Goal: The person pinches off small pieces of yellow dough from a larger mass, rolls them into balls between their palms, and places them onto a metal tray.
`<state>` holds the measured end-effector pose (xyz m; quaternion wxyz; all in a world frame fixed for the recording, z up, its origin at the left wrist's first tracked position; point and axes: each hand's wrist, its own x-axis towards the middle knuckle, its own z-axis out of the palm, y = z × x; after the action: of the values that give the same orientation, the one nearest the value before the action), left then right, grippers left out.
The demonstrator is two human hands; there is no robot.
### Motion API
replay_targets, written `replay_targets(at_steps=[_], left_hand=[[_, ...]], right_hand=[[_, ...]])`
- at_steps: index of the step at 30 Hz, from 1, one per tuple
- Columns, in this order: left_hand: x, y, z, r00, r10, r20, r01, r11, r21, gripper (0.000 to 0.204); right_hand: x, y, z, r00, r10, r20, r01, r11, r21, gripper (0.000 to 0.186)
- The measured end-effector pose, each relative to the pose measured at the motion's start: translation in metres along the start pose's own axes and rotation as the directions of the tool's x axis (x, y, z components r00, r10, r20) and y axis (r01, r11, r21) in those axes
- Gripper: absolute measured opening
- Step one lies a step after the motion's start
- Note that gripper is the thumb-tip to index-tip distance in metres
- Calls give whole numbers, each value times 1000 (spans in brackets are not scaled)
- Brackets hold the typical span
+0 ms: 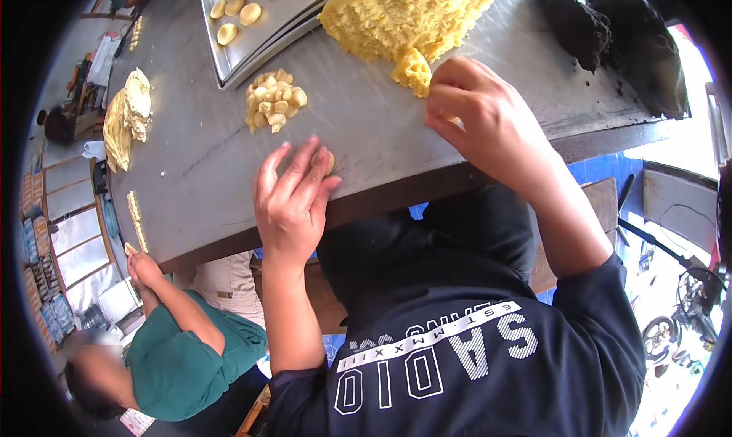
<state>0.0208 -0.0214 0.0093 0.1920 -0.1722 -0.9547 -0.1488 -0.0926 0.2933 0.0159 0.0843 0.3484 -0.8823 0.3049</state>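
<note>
Bends over a grey metal tabletop [366, 124] with both bare hands above its near side. Extends the left hand [290, 200] close to the near edge with fingers bent a little and loosely apart, in a fairly wide grip. Has a small round piece of pale dough [330, 162] by the index finger, just above the thumb, partly covered by the fingers. Cannot tell a firm press there from a light touch.

Curls the right hand [484, 113] into a narrow grip at the near tip of a large crumbly yellow mass [404, 17], right by a small yellow lump [412, 72] at the base. Cannot tell, with the palm turned away, a held pinch from bare contact.

Has a heap of small pale dough pieces [276, 101] just beyond the left fingertips and, farther off, a metal tray [274, 29] with smooth dough balls [249, 13] on it. Has two dark, crumbly-edged masses [633, 44] at the right end, well apart from the right hand. Faces, toward the left end, a pale folded dough slab [118, 128] and a thin dough strip [137, 220] near the hands of a co-worker in a green shirt [183, 353].
</note>
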Motion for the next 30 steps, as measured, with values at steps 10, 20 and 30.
replay_targets(at_steps=[10,20,30], left_hand=[[109,9,57,912,308,-271,-298,951,80,40],[103,-14,61,887,200,-416,-216,976,9,38],[28,-16,-3,980,-186,-67,197,920,339,35]], right_hand=[[-9,-17,5,997,52,-51,-58,991,-117,20],[-8,-3,4,999,-52,-6,51,985,-163,15],[-20,-6,-16,997,82,-6,-82,996,-22,26]])
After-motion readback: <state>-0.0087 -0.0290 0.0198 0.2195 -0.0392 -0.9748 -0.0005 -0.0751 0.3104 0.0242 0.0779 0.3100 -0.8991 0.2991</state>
